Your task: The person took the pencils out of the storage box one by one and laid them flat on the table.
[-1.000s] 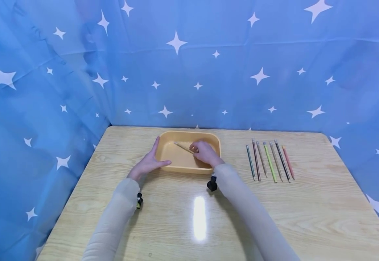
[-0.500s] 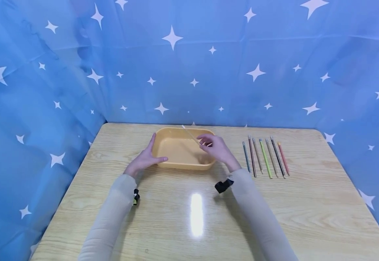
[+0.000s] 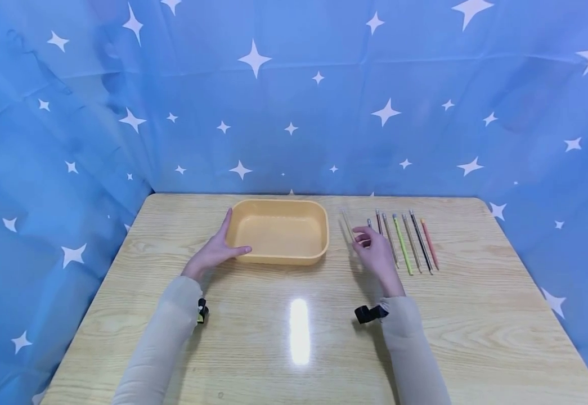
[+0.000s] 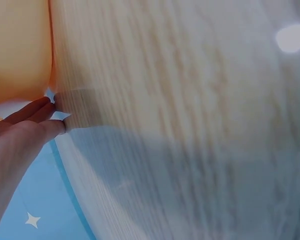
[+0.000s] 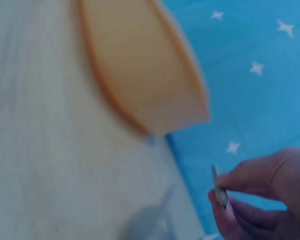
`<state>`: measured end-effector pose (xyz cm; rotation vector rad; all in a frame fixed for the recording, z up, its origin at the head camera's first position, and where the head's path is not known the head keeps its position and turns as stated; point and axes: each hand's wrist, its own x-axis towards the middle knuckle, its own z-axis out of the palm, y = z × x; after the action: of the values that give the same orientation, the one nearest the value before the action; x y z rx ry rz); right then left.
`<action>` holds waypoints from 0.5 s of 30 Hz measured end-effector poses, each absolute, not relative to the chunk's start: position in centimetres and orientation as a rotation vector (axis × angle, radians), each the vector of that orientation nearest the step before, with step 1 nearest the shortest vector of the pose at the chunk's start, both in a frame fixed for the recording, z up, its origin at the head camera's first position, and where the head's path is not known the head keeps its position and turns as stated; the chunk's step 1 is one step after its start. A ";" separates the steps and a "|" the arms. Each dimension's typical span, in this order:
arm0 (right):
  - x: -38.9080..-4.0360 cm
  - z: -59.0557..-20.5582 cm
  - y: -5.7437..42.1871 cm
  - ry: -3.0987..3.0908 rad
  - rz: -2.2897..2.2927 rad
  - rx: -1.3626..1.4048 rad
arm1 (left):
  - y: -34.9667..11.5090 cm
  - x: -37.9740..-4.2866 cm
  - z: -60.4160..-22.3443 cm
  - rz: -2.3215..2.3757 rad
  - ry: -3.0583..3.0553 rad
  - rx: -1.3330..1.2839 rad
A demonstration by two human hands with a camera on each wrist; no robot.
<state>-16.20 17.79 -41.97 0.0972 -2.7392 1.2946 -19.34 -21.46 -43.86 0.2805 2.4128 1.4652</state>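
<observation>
A shallow yellow-orange plastic bin (image 3: 279, 260) stands near the back of the table, and nothing lies inside it. At its left end my left hand (image 3: 215, 251) rests with thumb and fingers spread and straight along the rim. Right of the bin, my right hand (image 3: 376, 254) pinches a tan pencil (image 3: 348, 225) between thumb and fingertips. In the right wrist view that pencil (image 5: 220, 192) shows its pointed tip below the fingers. The hand partly covers the left pencils of a row that includes a lime-green pencil (image 3: 403, 243) and a red pencil (image 3: 429, 244).
Several other pencils lie side by side in that row, among them a black pencil (image 3: 421, 242). A blue star-patterned cloth (image 3: 294, 101) hangs behind the wooden table (image 3: 253, 337) and down its sides. A bright reflection shows on the tabletop.
My right hand has lifted the tan pencil out of the bin and carried it right, over to the left end of the pencil row. My left hand has stayed at the bin.
</observation>
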 end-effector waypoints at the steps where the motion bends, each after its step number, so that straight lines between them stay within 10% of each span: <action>1: -16.0 -42.3 18.0 -2.759 1.255 0.071 | -21.4 -19.4 -43.8 1.465 2.413 0.276; 15: -15.4 -44.5 17.7 -2.832 1.016 -0.035 | -21.4 -19.4 -43.5 1.469 2.395 0.310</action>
<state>-15.40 17.73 -44.46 -0.0345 -2.8320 1.0158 -19.39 -21.41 -43.46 0.3104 2.3952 1.4692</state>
